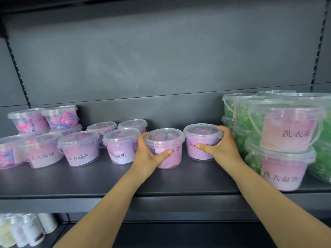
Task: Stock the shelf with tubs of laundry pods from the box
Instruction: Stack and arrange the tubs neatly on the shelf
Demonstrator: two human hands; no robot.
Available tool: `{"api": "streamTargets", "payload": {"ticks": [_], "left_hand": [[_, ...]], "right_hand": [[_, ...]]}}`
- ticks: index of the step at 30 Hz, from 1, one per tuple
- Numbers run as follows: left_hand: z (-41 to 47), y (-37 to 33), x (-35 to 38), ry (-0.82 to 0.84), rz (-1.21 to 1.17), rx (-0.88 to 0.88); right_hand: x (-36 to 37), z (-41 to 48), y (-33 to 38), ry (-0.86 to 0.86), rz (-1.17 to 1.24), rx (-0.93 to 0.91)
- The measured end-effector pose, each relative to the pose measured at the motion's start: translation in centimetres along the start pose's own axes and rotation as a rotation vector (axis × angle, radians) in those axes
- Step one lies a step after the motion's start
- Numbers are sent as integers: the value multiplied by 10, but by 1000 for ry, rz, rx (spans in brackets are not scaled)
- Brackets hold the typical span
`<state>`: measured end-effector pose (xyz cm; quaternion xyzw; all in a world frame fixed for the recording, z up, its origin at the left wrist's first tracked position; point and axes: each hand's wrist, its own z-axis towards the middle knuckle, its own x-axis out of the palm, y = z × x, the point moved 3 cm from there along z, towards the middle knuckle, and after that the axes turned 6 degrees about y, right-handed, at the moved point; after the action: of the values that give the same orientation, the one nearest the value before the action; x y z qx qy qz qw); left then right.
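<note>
Pink-labelled tub (164, 137) clamped in left hand (149, 155) and second tub (202, 132) clamped in right hand (221, 149), centre frame on shelf (89, 179): set flat, square with row (79, 149) at left, turn labels forward before letting go.

Both hands on pink tubs at the dark shelf (161, 178)

The left hand (149, 154) grips a pink tub (165, 149) from its left side; the right hand (221, 147) grips the neighbouring tub (201, 142), thumb across its label. More pink tubs (79, 148) stand to the left, stacked green tubs (284, 133) to the right.
</note>
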<state>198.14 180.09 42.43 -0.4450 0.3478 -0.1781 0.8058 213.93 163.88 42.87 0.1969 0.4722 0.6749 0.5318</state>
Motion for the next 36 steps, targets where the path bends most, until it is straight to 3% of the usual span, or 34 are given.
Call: {"api": "streamTargets", "payload": {"ticks": [7,23,30,36], "left_hand": [[-45,-21,-16,-98,-70,-22],[-64,-66,-146,-355,133,69],[-4,-31,-224,-320,124,50],[79,16,-266,-171,123,88]], "right_hand": [[-4,-24,19,31,61,4],[45,-18,117,97,187,-102],[119,5,138,121,137,-123],[171,43,140,78,45,-131]]}}
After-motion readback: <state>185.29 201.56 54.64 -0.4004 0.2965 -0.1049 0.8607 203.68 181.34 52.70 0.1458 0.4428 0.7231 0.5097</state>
